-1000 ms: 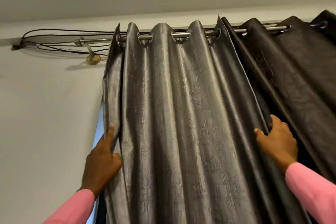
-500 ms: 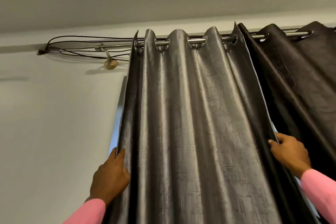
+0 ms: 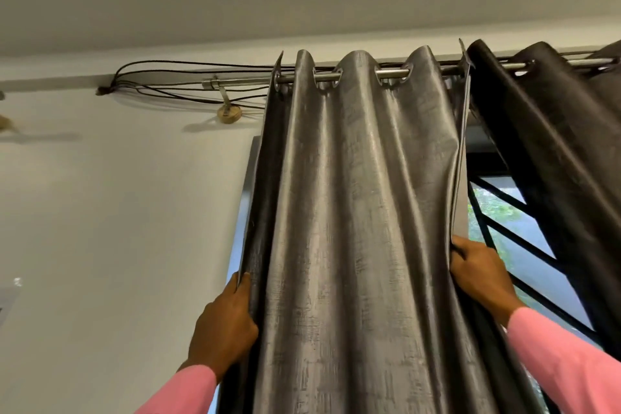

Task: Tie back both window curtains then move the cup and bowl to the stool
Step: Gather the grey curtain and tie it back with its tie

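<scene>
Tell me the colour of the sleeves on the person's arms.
Pink. Both sleeves are plain pink, seen clearly in the head view.

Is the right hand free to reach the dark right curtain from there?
Probably yes: the right hand grips the left curtain edge, and only open window gap separates it from the right curtain.
</scene>
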